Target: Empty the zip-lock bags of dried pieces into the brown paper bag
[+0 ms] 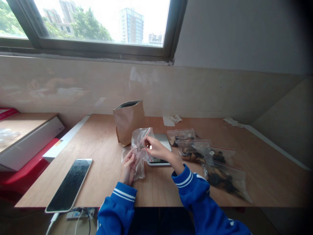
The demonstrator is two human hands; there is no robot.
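Before me is a clear zip bag (140, 138) with a red strip along its mouth. My left hand (129, 164) pinches the lower part of the bag, and loose plastic hangs below the fingers. At the bag's mouth, my right hand (156, 148) is closed with its fingertips at the red strip; whether anything else is between them I cannot make out. Under my right hand lies a flat white kitchen scale (162, 140), partly covered. A brown kraft paper bag (129, 120) stands upright with its top open, just behind the zip bag.
Several filled zip bags (225, 179) with dark dried pieces lie to the right. A phone (70, 184) with a cable rests near the front left edge of the wooden table (102, 186). Crumpled white paper (174, 119) lies at the back by the wall.
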